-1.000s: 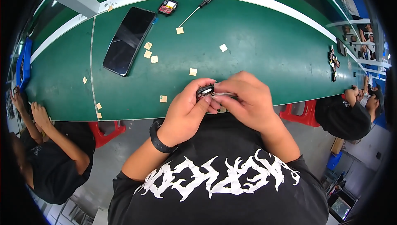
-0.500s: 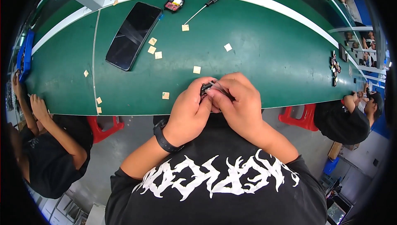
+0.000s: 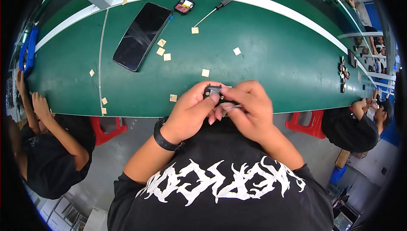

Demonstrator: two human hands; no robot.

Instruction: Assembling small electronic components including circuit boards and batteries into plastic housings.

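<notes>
Over the green bench (image 3: pixel 271 61), left hand (image 3: pixel 193 112) pinches a small black part (image 3: pixel 212 91), right hand (image 3: pixel 250 110) grips tweezers (image 3: pixel 232 107); a slip might drop it.

Long green bench (image 3: pixel 275 57) ran across view, white strip along far edge. On it lay black phone (image 3: pixel 142 36) face up, screwdriver (image 3: pixel 213 10) with black handle, small black-and-red part (image 3: pixel 184 5) beside it. Small tan squares (image 3: pixel 205 72) lay scattered over surface. Dark small parts (image 3: pixel 343 73) sat clustered at right end.
</notes>
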